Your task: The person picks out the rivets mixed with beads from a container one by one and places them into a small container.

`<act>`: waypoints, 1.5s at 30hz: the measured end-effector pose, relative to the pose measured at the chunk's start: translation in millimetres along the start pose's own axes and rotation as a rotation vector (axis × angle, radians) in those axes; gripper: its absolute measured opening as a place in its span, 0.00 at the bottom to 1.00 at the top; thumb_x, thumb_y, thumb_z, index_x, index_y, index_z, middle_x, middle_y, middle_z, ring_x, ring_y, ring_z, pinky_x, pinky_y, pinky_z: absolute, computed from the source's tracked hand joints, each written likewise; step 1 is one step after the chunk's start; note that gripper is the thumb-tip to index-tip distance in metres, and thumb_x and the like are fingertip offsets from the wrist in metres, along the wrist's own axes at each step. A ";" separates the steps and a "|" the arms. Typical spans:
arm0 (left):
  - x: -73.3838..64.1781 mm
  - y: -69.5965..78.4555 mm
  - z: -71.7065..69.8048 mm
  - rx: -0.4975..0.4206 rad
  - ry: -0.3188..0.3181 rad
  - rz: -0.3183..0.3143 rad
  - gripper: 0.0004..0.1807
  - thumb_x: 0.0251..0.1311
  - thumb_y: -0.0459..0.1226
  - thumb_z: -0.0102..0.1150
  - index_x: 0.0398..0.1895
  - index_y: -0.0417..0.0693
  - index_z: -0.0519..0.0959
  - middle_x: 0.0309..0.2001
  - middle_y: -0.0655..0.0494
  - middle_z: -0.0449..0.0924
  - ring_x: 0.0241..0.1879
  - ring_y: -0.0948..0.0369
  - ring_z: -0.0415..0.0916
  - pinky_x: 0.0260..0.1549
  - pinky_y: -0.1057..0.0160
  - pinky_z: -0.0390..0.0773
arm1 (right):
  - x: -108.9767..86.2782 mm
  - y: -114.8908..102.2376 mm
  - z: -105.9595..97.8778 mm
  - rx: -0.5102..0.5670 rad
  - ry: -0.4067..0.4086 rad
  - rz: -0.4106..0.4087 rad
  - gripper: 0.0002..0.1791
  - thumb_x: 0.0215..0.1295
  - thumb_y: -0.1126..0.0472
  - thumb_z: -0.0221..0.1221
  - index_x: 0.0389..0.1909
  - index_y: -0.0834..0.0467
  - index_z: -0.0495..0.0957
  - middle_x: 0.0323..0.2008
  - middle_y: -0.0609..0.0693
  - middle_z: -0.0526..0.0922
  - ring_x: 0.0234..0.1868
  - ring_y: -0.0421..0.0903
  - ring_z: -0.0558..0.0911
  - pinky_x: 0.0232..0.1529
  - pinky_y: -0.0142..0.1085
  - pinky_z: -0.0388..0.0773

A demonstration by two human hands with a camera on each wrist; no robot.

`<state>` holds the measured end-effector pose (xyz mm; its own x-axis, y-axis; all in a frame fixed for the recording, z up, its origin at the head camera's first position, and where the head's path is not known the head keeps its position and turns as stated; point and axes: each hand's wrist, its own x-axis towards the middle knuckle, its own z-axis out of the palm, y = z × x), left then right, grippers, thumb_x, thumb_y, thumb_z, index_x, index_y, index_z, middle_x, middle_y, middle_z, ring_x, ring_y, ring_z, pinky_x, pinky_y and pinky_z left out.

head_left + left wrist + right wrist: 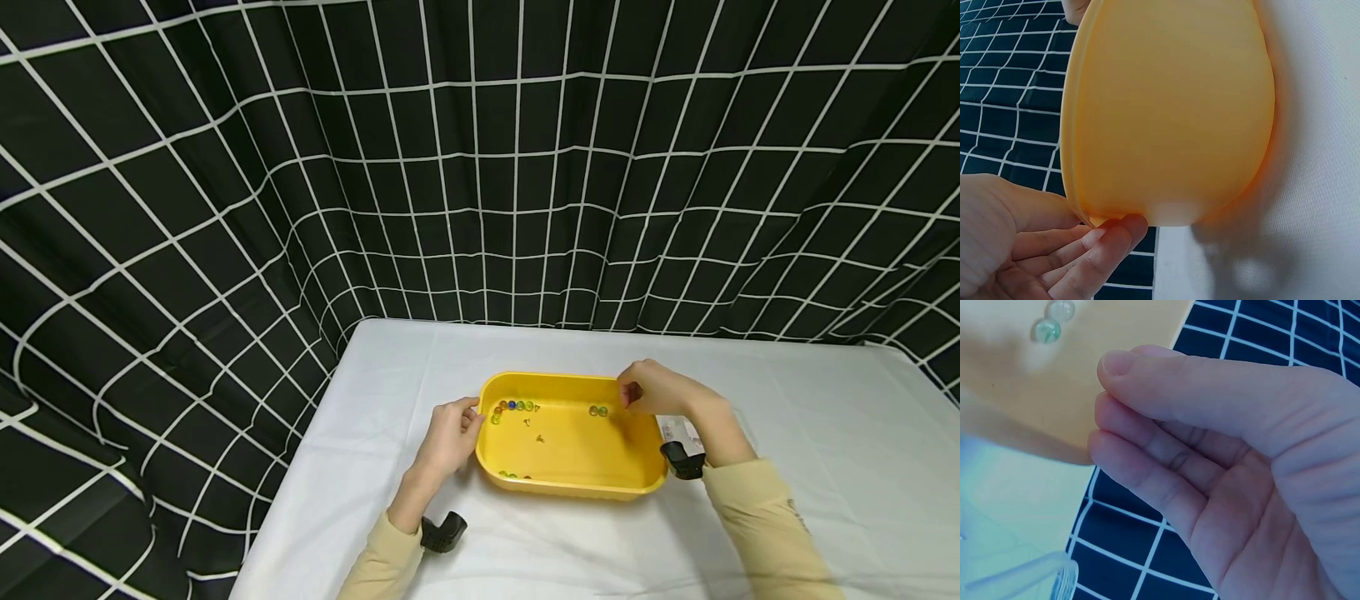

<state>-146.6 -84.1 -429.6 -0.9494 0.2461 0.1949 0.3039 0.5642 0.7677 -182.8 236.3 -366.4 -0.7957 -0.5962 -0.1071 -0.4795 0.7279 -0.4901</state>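
Resting on white cloth (825, 433), the yellow tub (570, 454) fronts gridded curtains (536, 183).

A yellow tub (577, 450) with rounded corners, its left rim pinched by a person's left hand (451, 433). Glass marbles (512, 405), orange, blue, green and yellow, line its far left corner; a few sit along the near wall, two near the right hand (656, 387). Three tiny gold-coloured pieces (540, 438) lie toward the left.
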 end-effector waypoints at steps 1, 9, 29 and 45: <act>0.0 0.0 0.0 0.001 0.000 0.000 0.15 0.59 0.27 0.56 0.49 0.26 0.75 0.30 0.47 0.78 0.28 0.61 0.77 0.25 0.72 0.77 | -1.2 0.6 -0.8 0.000 0.001 -0.001 0.11 0.46 0.79 0.60 0.19 0.60 0.74 0.19 0.44 0.71 0.23 0.38 0.68 0.25 0.30 0.69; -1.0 0.5 -0.2 -0.004 0.001 -0.008 0.16 0.59 0.28 0.55 0.49 0.27 0.75 0.31 0.47 0.78 0.28 0.60 0.78 0.25 0.72 0.77 | -8.2 2.5 -6.0 0.021 0.013 -0.018 0.11 0.45 0.80 0.58 0.19 0.61 0.74 0.18 0.44 0.71 0.22 0.37 0.67 0.23 0.29 0.69; -1.8 0.6 -0.8 0.003 0.000 -0.003 0.15 0.59 0.28 0.56 0.49 0.27 0.75 0.31 0.47 0.78 0.28 0.60 0.77 0.26 0.71 0.77 | -32.6 12.8 -17.6 0.043 0.052 0.038 0.11 0.44 0.79 0.58 0.19 0.60 0.74 0.18 0.45 0.72 0.21 0.38 0.68 0.23 0.29 0.69; -0.6 1.6 -1.0 0.012 0.002 -0.009 0.15 0.60 0.28 0.55 0.49 0.27 0.75 0.31 0.47 0.78 0.28 0.60 0.78 0.26 0.71 0.77 | -52.6 28.8 -22.7 0.032 0.108 0.049 0.11 0.46 0.77 0.60 0.19 0.59 0.74 0.18 0.44 0.72 0.21 0.35 0.68 0.22 0.28 0.69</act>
<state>-145.6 -84.1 -427.9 -0.9522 0.2398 0.1894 0.2966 0.5761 0.7617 -163.1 296.3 -355.2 -0.8539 -0.5191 -0.0383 -0.4285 0.7428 -0.5144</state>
